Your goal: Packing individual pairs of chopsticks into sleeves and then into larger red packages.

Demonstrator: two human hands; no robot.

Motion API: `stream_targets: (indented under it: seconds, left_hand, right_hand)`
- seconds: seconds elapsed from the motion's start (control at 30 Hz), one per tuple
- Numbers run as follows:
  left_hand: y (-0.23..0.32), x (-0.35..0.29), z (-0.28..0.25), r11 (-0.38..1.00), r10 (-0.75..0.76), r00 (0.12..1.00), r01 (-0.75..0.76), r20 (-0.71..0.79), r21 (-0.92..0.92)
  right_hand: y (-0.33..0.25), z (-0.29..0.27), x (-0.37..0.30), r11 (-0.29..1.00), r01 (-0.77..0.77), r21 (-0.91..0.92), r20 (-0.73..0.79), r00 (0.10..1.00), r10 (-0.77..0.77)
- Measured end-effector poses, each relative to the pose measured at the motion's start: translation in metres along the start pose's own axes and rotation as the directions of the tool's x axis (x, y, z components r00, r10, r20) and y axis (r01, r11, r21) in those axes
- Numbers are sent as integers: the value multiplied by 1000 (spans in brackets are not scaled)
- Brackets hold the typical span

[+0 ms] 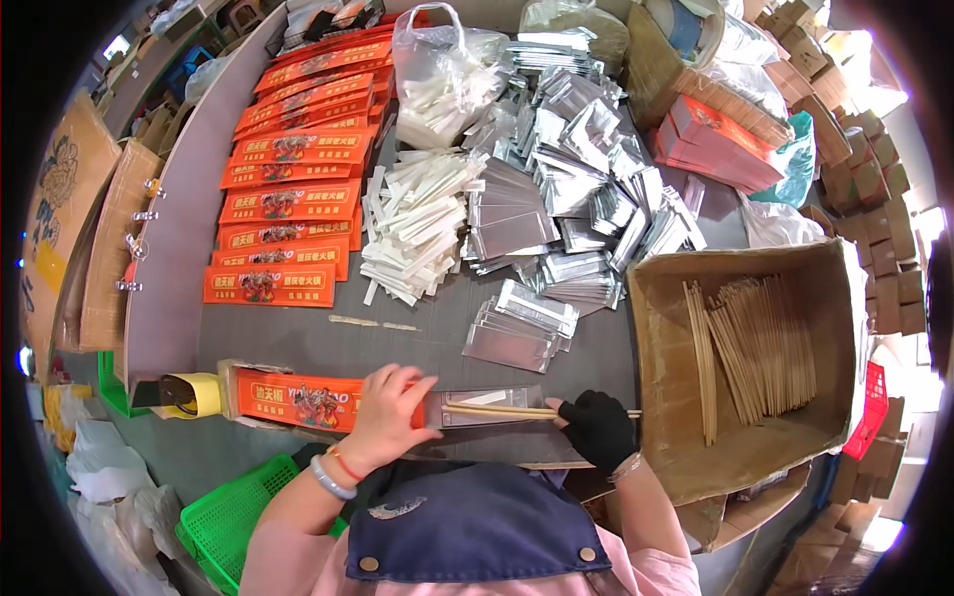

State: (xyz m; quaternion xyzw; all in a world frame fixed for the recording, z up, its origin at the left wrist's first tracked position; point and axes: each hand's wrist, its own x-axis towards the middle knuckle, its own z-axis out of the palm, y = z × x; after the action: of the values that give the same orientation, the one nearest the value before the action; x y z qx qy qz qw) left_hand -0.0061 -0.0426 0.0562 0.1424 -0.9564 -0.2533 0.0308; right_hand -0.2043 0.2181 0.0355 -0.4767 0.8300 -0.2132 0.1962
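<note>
My right hand (598, 429), in a black fingerless glove, pinches a pair of wooden chopsticks (497, 409) that lie nearly level, tips to the left. Under them is a clear plastic sachet or sleeve (512, 399) with a white strip inside. Its left end meets a red-orange printed paper sleeve (298, 399) in a shallow cardboard holder at the near table edge. Over the right end of that paper sleeve is my left hand (390, 412), thumb spread from the slightly bent fingers. It holds nothing that I can make out. A bracelet and a red cord circle the left wrist.
At right stands an open cardboard box (661, 328) with many loose chopsticks (765, 343). White paper-wrapped strips (417, 223), silvery sachets (512, 214) and stacked red sleeves (288, 204) cover the far table. A yellow tape roll (194, 394) is left; a green basket (234, 512) sits below.
</note>
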Motion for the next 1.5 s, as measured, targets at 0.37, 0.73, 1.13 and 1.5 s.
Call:
stream_targets:
  seconds: [0.37, 0.73, 1.13, 1.5]
  left_hand:
    - [4, 5, 21, 998, 70, 997, -70, 31, -12]
    - [10, 30, 1, 932, 258, 919, -318, 298, 172]
    - [-26, -29, 41, 930, -367, 907, 358, -208, -80]
    - [-34, -9, 24, 943, -298, 954, 301, 43, -144]
  right_hand:
    - [9, 61, 29, 958, -88, 273, -231, 961, 154]
    - [-58, 41, 49, 979, 153, -132, -42, 986, -159]
    - [-59, -5, 28, 981, 23, -195, -110, 993, -45]
    - [-93, 62, 66, 954, 299, -19, -87, 950, -300]
